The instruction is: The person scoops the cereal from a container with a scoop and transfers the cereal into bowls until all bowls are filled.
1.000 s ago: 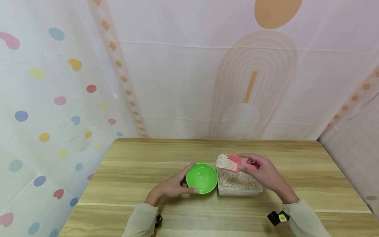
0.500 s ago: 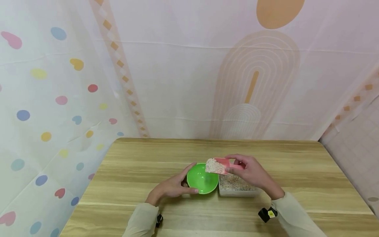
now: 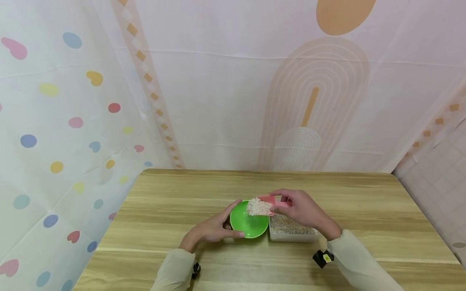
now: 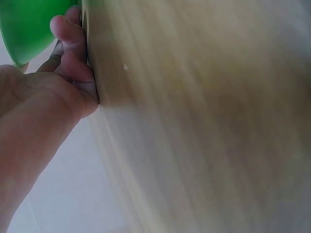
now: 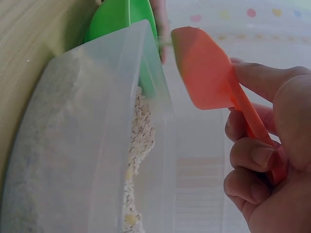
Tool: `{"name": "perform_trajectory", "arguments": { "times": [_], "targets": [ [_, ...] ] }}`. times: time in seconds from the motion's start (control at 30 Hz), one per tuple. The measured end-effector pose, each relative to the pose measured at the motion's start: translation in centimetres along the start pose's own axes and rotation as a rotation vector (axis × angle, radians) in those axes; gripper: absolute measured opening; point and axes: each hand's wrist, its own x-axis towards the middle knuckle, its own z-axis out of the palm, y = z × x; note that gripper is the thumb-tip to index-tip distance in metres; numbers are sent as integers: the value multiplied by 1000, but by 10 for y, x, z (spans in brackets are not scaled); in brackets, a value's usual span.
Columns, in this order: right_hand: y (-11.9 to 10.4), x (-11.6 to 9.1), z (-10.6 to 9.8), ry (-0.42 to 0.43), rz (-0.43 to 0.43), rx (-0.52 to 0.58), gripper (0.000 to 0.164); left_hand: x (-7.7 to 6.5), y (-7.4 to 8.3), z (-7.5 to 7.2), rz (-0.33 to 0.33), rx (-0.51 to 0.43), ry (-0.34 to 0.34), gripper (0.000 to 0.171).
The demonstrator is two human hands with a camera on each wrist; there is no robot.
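Note:
In the head view my left hand (image 3: pixel 214 229) holds a green bowl (image 3: pixel 244 227) at its left side, thumb near the front rim and a finger at the back. Loosely curled fingertips show beside the bowl in the left wrist view. My right hand (image 3: pixel 302 208) grips a pink scoop (image 3: pixel 268 199) by its handle. Pale oat flakes (image 3: pixel 257 207) fill the scoop's blade, which hangs over the bowl's right part. In the right wrist view, the scoop (image 5: pixel 206 73) appears with its underside toward the camera, fingers wrapped round the handle.
A translucent plastic box (image 3: pixel 293 238) of oats stands close against the bowl's right side, partly under my right hand. Both rest on a wood-grain table (image 3: pixel 182 190). A patterned cloth (image 3: pixel 218 101) hangs behind the table's back edge.
My right hand has carried the loaded scoop left, from above the box to over the bowl. The scoop's pile now looks slightly spread toward the tip. My left hand stays on the bowl.

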Motion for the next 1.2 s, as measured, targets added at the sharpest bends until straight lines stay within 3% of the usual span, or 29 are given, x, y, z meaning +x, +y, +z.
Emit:
{"name": "perform_trajectory", "arguments": {
  "times": [0.6,0.97,1.2],
  "targets": [
    [-11,7,4,-49,-33,-210,41,2,1,1,18,2,-13,102],
    [-27,8,7,-39,-192,-469,40,0,1,-1,0,0,-20,103],
    [-36,9,10,29,-320,-633,40,0,1,-1,-2,12,-26,104]
  ]
}}
